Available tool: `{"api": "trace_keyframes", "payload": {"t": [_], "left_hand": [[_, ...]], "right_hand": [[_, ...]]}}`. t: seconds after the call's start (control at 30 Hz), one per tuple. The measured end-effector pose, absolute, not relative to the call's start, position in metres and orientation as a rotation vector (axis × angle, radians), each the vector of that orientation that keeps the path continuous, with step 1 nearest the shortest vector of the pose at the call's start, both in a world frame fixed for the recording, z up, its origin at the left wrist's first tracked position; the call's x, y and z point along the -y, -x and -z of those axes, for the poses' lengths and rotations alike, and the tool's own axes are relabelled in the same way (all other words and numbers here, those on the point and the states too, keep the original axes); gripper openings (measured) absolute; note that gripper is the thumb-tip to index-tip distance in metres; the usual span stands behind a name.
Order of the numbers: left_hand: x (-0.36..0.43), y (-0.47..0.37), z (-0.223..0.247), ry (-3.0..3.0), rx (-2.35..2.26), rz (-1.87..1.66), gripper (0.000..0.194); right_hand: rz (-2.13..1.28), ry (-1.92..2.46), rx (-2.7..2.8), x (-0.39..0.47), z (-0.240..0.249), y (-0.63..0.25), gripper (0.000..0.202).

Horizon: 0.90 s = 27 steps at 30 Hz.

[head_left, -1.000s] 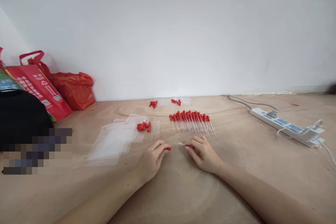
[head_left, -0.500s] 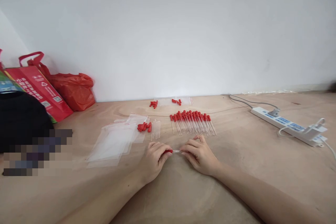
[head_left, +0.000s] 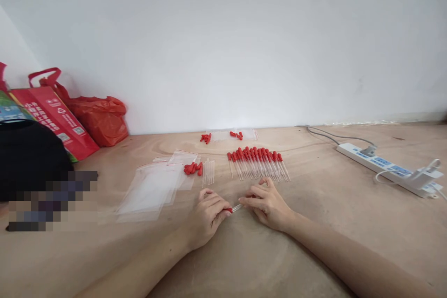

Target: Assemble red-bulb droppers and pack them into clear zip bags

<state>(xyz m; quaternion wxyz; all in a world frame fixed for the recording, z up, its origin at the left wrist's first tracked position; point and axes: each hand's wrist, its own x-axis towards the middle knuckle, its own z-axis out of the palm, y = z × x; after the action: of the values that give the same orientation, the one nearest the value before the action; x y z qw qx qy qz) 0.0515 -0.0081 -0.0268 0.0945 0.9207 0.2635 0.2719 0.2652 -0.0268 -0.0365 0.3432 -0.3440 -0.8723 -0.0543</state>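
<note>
Between my two hands a glass dropper (head_left: pixel 237 207) with a red rubber bulb is held, slanting up to the right. My left hand (head_left: pixel 210 214) is closed around the red bulb, most of which its fingers hide. The fingers of my right hand (head_left: pixel 267 205) pinch the clear tube near its far end. Beyond them lies a row of droppers (head_left: pixel 258 163) with red bulbs fitted on clear tubes. Left of that row are several bare glass tubes (head_left: pixel 208 172) and a small pile of loose red bulbs (head_left: pixel 193 168).
Overlapping clear zip bags (head_left: pixel 150 191) lie at the left. Near the wall are more red bulbs (head_left: pixel 206 138) and small bags (head_left: pixel 249 134). A white power strip (head_left: pixel 387 167) with cables lies at right; red bags (head_left: pixel 101 121) and a black item (head_left: pixel 31 158) stand far left.
The dropper has tilted: its bulb end, in my left hand, is lower and nearer me, and the tube now slants up toward my right hand. The view has shifted slightly.
</note>
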Motion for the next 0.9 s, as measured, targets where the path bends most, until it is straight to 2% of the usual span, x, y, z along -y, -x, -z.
{"api": "trace_keyframes", "payload": {"t": [0.37, 0.9], "left_hand": [[0.010, -0.051, 0.030, -2.774, -0.756, -0.913, 0.018], [0.010, -0.050, 0.022, -2.993, -0.687, -0.870, 0.022]], "right_hand": [[0.372, 0.897, 2.297, 0.036, 0.034, -0.253, 0.021], [0.103, 1.102, 2.312, 0.043, 0.034, -0.234, 0.026]]}}
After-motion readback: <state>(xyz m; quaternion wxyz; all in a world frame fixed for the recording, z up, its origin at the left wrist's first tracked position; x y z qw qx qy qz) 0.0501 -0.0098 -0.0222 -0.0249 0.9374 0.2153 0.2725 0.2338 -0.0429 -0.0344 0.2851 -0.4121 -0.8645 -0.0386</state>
